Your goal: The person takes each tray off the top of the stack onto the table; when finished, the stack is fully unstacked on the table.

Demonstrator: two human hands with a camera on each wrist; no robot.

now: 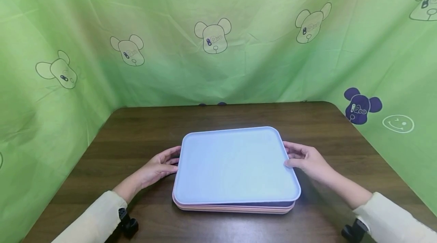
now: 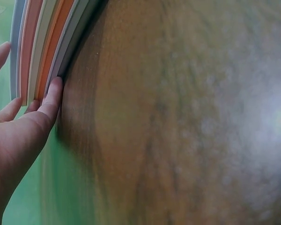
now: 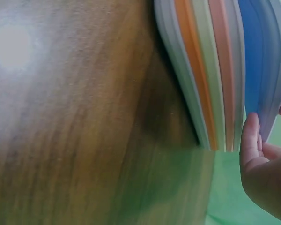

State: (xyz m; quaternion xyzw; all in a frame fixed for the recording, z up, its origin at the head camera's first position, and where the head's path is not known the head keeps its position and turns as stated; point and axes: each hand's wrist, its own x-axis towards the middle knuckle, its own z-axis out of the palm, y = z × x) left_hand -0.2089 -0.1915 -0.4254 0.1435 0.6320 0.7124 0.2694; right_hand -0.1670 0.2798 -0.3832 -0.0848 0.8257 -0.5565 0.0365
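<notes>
A light blue rectangular tray (image 1: 235, 167) tops a stack of trays (image 1: 235, 209) on the table. Its right side is raised, leaving a gap above the tray beneath. At that raised edge my right hand (image 1: 308, 161) pinches the blue tray, thumb on top and fingers below. The right wrist view shows this hand (image 3: 267, 164) under the tilted tray (image 3: 267, 61). My left hand (image 1: 160, 165) touches the stack's left side with extended fingers. In the left wrist view, those fingers (image 2: 51, 101) rest along the edges of grey, orange, cream and pink trays (image 2: 42, 51).
The stack stands on a dark brown wooden table (image 1: 143, 125). A green curtain (image 1: 252, 72) printed with bear heads hangs behind and along both sides. Black wrist mounts (image 1: 128, 224) are strapped at the white sleeves (image 1: 95, 220).
</notes>
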